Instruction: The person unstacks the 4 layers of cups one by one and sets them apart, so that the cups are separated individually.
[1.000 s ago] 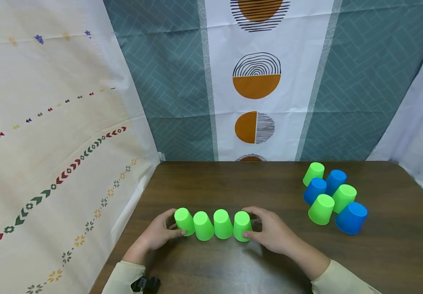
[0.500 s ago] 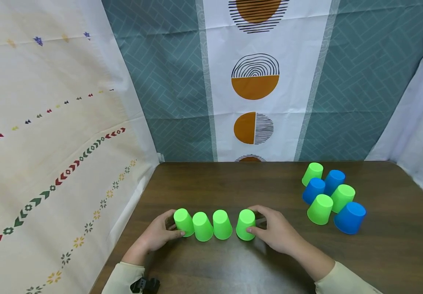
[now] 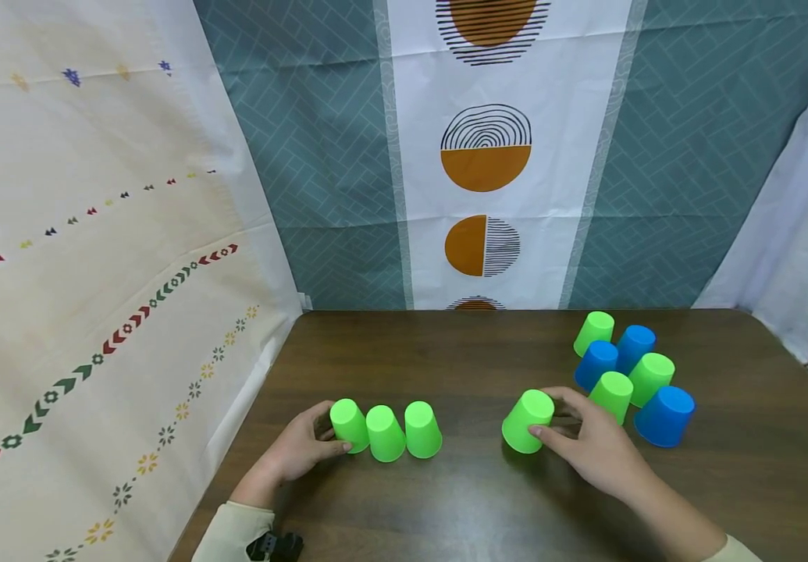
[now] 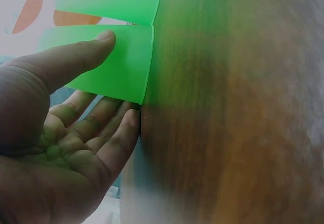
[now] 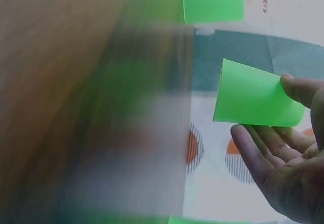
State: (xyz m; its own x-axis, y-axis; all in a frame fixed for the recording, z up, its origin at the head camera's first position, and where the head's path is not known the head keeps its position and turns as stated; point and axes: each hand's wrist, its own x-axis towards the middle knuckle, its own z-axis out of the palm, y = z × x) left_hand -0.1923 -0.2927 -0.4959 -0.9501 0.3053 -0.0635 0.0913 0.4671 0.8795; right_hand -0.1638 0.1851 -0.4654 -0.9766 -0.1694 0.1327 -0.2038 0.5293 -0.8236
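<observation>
My left hand point(image 3: 298, 446) holds the leftmost of three upside-down green cups, thumb on the near side and fingers behind it; this green cup point(image 4: 121, 64) stands on the table. Right beside it come a middle green cup point(image 3: 386, 435) and a third green cup point(image 3: 422, 432), in a short row. Well to the right of that row, my right hand point(image 3: 596, 446) grips another upside-down green cup point(image 3: 526, 423) between thumb and fingers. In the right wrist view this cup point(image 5: 258, 95) is slightly tilted and clear of the tabletop.
On the table's right side stands a cluster of upside-down cups, such as a blue cup point(image 3: 665, 417) and a green cup point(image 3: 612, 393) partly behind my right hand. The brown table point(image 3: 446, 515) ends at a patterned curtain point(image 3: 340, 156) behind and a pale cloth point(image 3: 129, 351) on the left.
My right hand has taken the rightmost green cup out of the row of green cups, lifting it and carrying it to the right. My left hand keeps its place.
</observation>
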